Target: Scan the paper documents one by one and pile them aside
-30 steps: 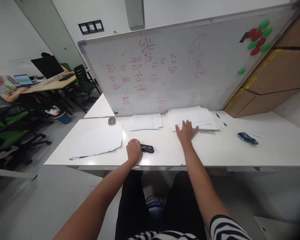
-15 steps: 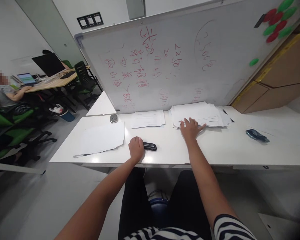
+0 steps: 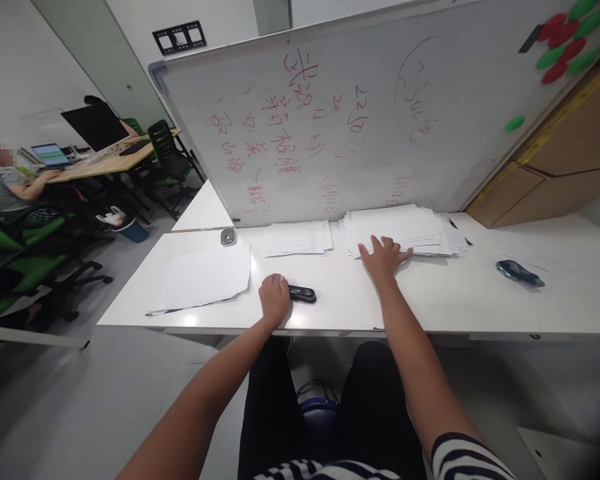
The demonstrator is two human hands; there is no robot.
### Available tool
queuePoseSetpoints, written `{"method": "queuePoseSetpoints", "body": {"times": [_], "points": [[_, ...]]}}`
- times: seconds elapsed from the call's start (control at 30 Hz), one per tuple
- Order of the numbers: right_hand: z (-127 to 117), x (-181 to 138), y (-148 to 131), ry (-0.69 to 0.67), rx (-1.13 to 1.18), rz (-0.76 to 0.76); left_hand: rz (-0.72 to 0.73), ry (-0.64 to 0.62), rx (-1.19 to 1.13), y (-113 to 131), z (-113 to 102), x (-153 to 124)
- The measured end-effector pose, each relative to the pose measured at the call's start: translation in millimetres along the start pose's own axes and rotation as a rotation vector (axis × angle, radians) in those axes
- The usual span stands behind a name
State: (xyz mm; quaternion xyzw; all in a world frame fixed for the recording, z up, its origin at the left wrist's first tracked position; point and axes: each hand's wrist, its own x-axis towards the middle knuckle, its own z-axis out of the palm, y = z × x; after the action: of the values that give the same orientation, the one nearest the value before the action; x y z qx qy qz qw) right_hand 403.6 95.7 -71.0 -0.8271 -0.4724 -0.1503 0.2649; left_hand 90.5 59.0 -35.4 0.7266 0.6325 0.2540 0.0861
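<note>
Near the front edge of the white table, my left hand (image 3: 275,299) is closed around one end of a black stapler (image 3: 303,294); the other end sticks out to the right. My right hand (image 3: 383,259) lies with spread fingers on the near edge of a thick stack of white paper (image 3: 395,225). A thinner stack of printed sheets (image 3: 297,239) sits between the hands, further back. To the left lies another pile of white sheets (image 3: 203,279), slightly fanned at its lower edge.
A whiteboard (image 3: 330,133) with red writing leans behind the table (image 3: 460,300). Cardboard boxes (image 3: 560,167) stand at the back right. A dark blue glossy object (image 3: 520,273) lies at the right, a small grey square device (image 3: 227,236) at the left. A person (image 3: 10,183) sits at another desk.
The view has shifted very slightly. My left hand stays on the stapler; the fingers of my right hand have spread a little more on the paper stack.
</note>
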Motion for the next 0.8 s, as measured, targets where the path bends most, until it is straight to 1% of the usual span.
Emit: {"method": "queuePoseSetpoints", "body": {"times": [0.2,0.37,0.47,0.67,0.8], "points": [[4,1,1,0.046,0.048,0.023,0.005,-0.002,-0.01,0,-1,0],[7,0,1,0.053,0.083,0.043,0.01,-0.001,-0.031,-1,-1,0],[8,1,0,0.032,0.104,0.057,0.012,0.006,-0.04,-1,0,1],[4,4,-1,-0.067,0.139,0.085,0.012,0.017,-0.048,-1,1,2],[-3,4,-4,-0.073,0.188,0.109,0.013,0.024,-0.048,0,1,1]]}}
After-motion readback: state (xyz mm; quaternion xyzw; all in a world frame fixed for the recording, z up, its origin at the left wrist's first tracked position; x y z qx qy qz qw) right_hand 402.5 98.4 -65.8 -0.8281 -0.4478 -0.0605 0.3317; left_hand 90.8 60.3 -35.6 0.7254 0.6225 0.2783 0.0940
